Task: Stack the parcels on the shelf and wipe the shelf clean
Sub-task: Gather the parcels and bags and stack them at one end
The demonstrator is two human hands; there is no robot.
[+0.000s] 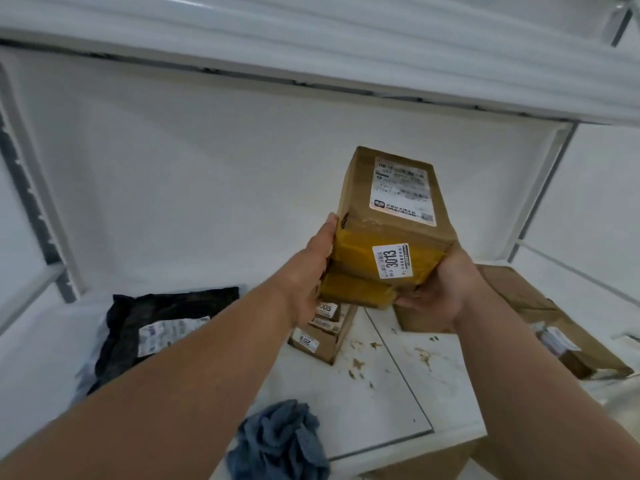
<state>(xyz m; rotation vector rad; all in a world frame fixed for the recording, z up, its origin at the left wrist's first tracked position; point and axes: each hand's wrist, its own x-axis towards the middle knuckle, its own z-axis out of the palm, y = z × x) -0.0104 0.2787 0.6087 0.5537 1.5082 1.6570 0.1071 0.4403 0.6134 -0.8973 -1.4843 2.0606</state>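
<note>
A parcel storeroom or courier pick-up point, fitted with plain white shelving.

White metal shelf boards (388,403) on slotted uprights (31,202) carry shipments: a brown cardboard box wrapped in yellow tape (388,230) bears a printed shipping label and a white sticker numbered 3013 (393,259), small numbered cardboard cartons (320,336) sit stacked beneath it, a black plastic mailer bag with a white label (162,327) lies to the left, and a large flat brown carton (540,313) lies to the right.

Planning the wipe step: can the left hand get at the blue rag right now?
Probably not yet: the left hand grips the cardboard box together with the right hand. The blue rag itself lies uncovered.
</note>
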